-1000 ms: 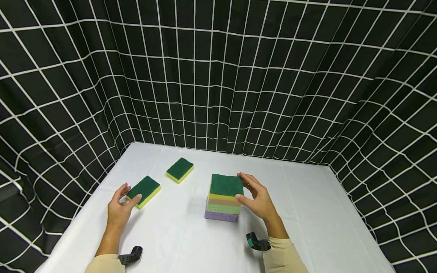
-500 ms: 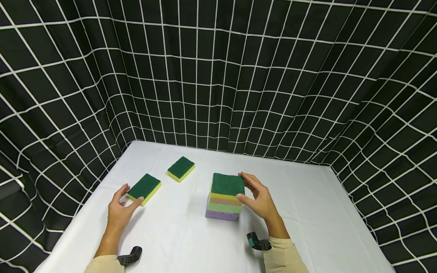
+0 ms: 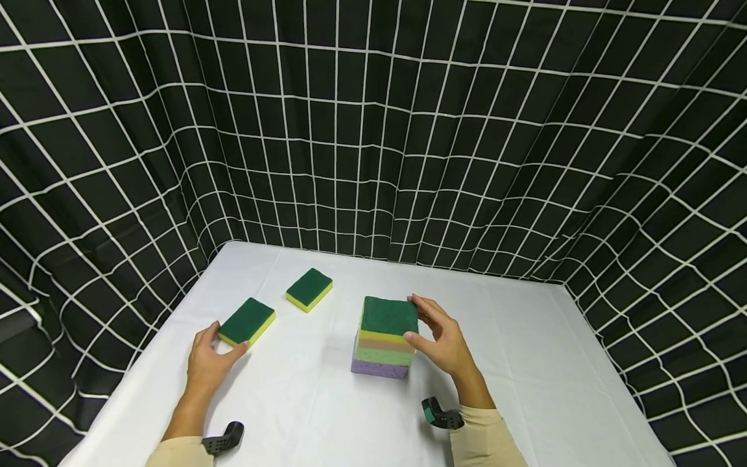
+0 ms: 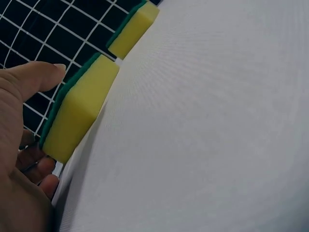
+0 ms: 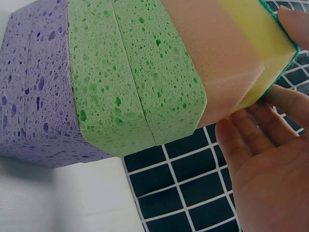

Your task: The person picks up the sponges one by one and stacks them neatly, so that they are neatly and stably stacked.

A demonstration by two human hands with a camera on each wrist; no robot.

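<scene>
Around the near end of a green-and-yellow scouring sponge (image 3: 248, 319) on the left of the table is my left hand (image 3: 208, 363). Its thumb stands slightly off the green side in the left wrist view, and its fingers are beside the lower end. My right hand (image 3: 445, 340) holds the right end of another scouring sponge (image 3: 388, 316), the top one of a stack, between thumb and fingers. Below it come a peach sponge (image 5: 217, 63), green sponges (image 5: 140, 72) and purple sponges (image 5: 38, 92). The stack stands upright on the table.
A third green-and-yellow scouring sponge (image 3: 309, 289) lies farther back on the white-covered table (image 3: 292, 415), between the left sponge and the stack. Black cloth with a white grid (image 3: 373, 130) hangs behind the table and along both sides.
My left hand has drawn back a little, its thumb shifting from over the sponge's green face to its near corner. My right hand stays at the stack.
</scene>
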